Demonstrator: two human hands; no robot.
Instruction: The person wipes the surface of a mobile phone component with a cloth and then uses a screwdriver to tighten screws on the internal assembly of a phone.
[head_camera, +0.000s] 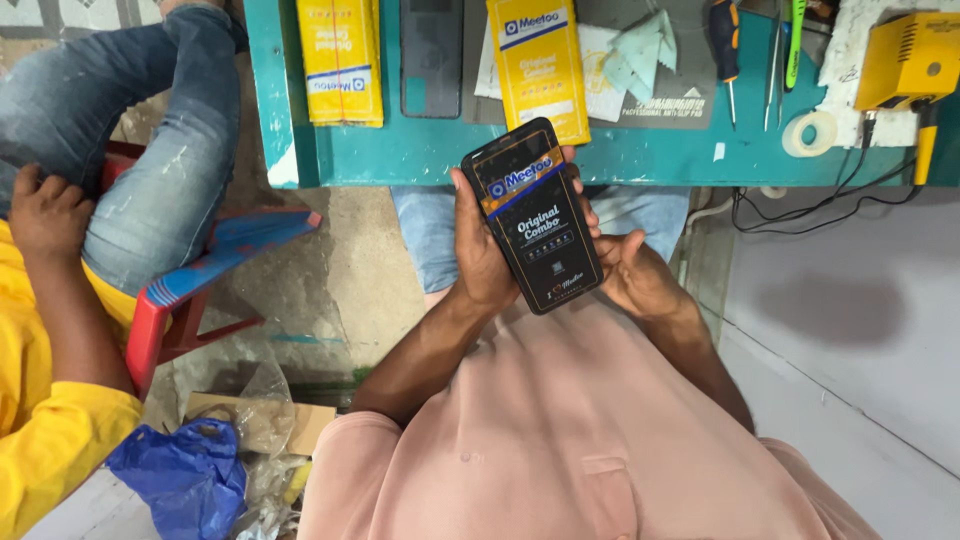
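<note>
A black phone-sized display panel (536, 215) with a printed protective film is held upright in front of my chest, just below the teal table edge (420, 160). My left hand (478, 250) wraps its left side, thumb on the front edge. On the panel's right edge rests my right hand (628, 270), fingers curled behind it and palm partly open. Both hands grip the same panel.
On the table lie two yellow flat boxes (342, 60) (540, 65), a dark phone (432, 55), a grey mat (690, 95), a cloth, screwdrivers (726, 50), tweezers, a tape roll (810, 132) and a yellow soldering station (908, 62). Another person in yellow sits at the left by a red stool (170, 310).
</note>
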